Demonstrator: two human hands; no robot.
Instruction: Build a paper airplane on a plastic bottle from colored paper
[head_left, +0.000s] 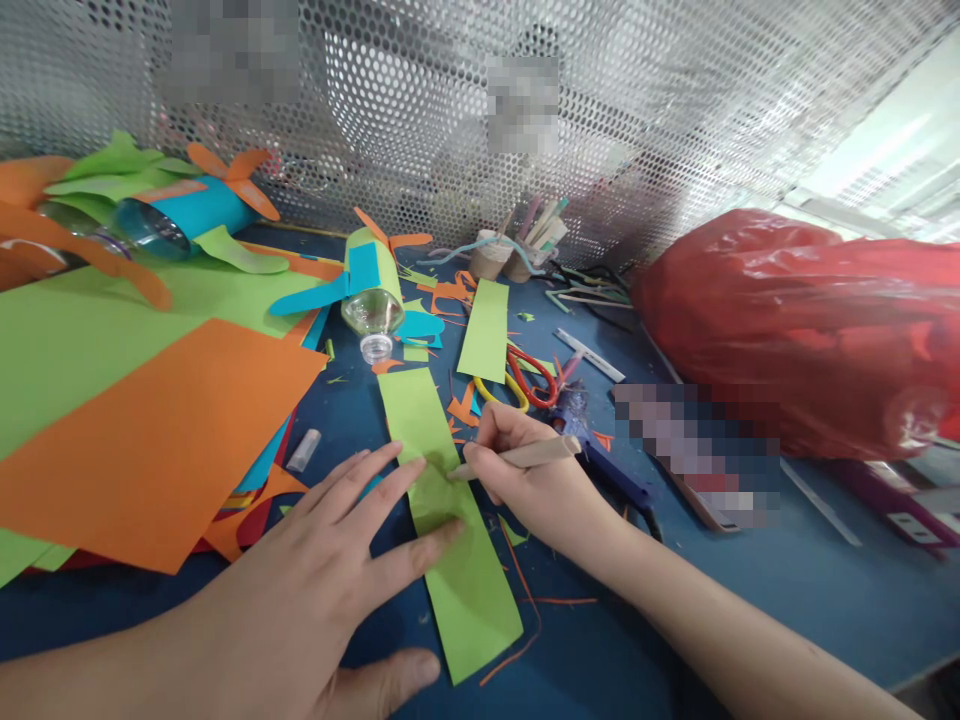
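Note:
A long green paper strip [469,600] lies slanted on the blue table. My left hand [337,550] rests with fingers spread, several fingertips on the strip. My right hand [532,480] is closed round a pale pen [544,452], whose tip touches the strip near its right edge. Beyond them lies a shorter green paper piece [486,325]. Scissors with red and yellow handles [531,375] sit just past my right hand. A blue glue gun [611,465] lies to the right of it. A plastic bottle [373,305] wrapped in green paper, with blue and orange pieces, lies behind the strip.
Orange sheet [165,440] and green sheets are stacked at the left, with a blue-wrapped bottle [202,210] behind them. Cups of sticks [491,255] stand at the back by a perforated metal screen [420,110]. At the right are a phone-like object and a red plastic bag [795,330].

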